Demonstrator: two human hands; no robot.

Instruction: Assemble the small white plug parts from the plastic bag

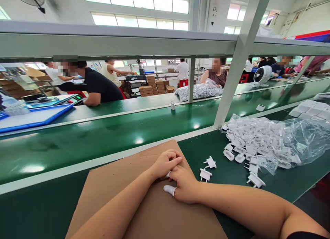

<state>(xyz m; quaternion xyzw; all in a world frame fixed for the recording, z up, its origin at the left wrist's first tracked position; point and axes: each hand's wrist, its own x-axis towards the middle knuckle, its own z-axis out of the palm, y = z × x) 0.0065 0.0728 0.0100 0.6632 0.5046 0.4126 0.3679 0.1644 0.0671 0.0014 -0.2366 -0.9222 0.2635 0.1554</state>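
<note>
My left hand (168, 162) and my right hand (186, 183) rest together over a brown cardboard sheet (110, 191). The left hand's fingers are loosely curled and touch the right hand's fingers. On my right hand, white finger cots cover the thumb and one other finger; its fingers are bent in, partly hidden at the left hand. No object shows in either hand. Just right of the cardboard lie two small white plastic parts with prongs, an upper part (210, 162) and a lower part (205, 174).
A heap of white plastic parts (260, 143) spills from a clear bag (306, 139) at right. A slanted metal post (229, 77) stands beyond it. A small white plug (172, 105) sits on the green belt (103, 143). Co-workers sit across, near a white fan (263, 75).
</note>
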